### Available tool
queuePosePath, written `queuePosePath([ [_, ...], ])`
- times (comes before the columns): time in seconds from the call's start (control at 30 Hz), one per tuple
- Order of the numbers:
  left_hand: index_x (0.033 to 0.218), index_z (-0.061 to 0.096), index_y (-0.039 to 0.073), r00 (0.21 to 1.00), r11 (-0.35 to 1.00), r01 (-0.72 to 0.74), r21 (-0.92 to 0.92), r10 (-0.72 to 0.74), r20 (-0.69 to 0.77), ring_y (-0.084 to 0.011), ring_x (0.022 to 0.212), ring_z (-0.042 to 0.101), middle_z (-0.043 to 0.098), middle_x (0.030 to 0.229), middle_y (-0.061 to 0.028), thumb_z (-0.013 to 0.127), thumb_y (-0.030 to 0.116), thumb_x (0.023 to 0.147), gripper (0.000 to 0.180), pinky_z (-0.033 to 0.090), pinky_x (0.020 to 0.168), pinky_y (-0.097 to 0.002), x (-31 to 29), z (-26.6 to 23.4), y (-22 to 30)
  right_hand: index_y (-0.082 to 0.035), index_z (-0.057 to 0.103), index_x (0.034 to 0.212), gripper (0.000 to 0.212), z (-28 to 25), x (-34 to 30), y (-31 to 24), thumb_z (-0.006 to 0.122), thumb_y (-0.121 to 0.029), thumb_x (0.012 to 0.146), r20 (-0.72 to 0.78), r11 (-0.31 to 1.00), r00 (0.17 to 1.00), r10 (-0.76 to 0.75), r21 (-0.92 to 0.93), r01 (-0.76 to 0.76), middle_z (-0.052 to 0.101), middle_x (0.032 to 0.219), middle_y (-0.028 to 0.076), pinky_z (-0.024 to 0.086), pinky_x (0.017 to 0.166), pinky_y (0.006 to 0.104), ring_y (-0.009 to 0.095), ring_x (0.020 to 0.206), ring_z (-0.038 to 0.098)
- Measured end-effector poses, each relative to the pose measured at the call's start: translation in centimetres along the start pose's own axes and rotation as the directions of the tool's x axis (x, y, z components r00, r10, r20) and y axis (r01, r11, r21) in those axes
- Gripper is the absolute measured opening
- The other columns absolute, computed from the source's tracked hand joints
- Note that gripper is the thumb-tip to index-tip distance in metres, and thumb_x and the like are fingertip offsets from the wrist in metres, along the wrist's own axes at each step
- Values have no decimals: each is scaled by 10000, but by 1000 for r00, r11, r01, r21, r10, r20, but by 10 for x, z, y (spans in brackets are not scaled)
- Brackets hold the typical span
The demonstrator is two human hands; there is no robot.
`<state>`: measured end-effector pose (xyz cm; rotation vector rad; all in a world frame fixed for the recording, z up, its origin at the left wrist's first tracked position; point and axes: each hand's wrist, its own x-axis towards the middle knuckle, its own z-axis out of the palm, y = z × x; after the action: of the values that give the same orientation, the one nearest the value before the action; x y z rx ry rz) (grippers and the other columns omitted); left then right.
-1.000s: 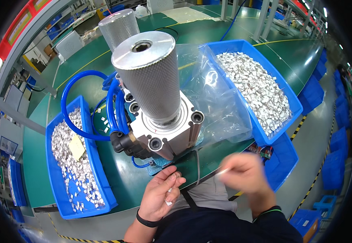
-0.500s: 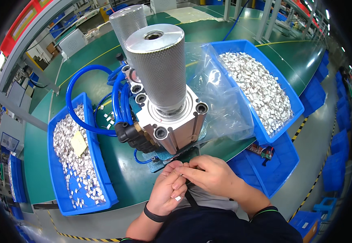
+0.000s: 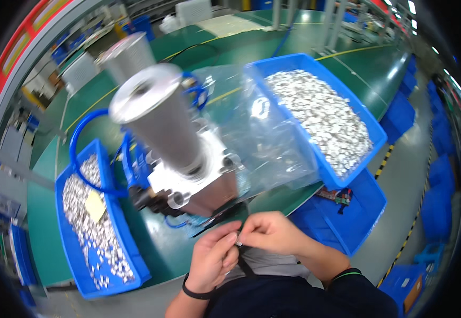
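Observation:
My hands meet at the near edge of the green table, in front of a pneumatic press [image 3: 198, 185] with a tall knurled metal cylinder. Between my fingertips shows a small white part [image 3: 239, 243], too small to make out fully. My right hand [image 3: 274, 233] pinches it between thumb and forefinger. Against its other side lie the thumb and fingers of my left hand [image 3: 212, 259], closed, with a black band at that wrist. Whatever else the curled left fingers cover is hidden. Similar small white parts heap in the blue right bin [image 3: 365, 119] and the blue left bin [image 3: 63, 228].
Blue air hoses [image 3: 74, 140] loop at the press's left. A clear plastic bag [image 3: 273, 153] lies between press and right bin. Below that bin, a lower blue tray [image 3: 365, 212] holds a few items. A yellow note [image 3: 95, 205] rests in the left bin.
The view has shifted and blurred, so the press sits farther left and looks more tilted. My fingertips have drawn slightly apart, and a small part shows between them.

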<state>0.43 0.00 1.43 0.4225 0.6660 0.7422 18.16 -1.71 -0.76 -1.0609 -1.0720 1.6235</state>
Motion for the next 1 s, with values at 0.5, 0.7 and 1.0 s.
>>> queuePosePath([
  [0.5, 914, 609, -40, 955, 928, -274, 254, 293, -39, -76, 459, 427, 611, 779, -106, 620, -8, 854, 68, 292, 378, -212, 1, -10, -25, -31, 595, 836, 89, -2, -17, -2, 600, -104, 886, 190, 963, 977, 100, 229, -143, 547, 694, -37, 275, 453, 185, 8, 528, 402],
  [0.7, 911, 568, 21, 974, 982, -160, -102, 141, -179, -71, 454, 365, 559, 815, -60, 524, 147, 942, 137, 253, 344, -222, 4, -16, -13, -7, 622, 845, 108, 0, -13, -9, 616, -105, 888, 39, 994, 999, 14, 110, -18, 588, 733, -31, 374, 574, 181, 10, 663, 486],
  [1.0, 944, 493, 66, 991, 925, -108, -364, 72, -113, -183, 812, 460, 508, 1009, -102, 404, -195, 547, 483, 389, 691, -298, -1, -19, -9, 4, 613, 788, 154, 5, 7, -21, 639, -127, 865, -100, 994, 991, 92, 65, -86, 546, 647, -37, 322, 479, 190, 7, 566, 449],
])
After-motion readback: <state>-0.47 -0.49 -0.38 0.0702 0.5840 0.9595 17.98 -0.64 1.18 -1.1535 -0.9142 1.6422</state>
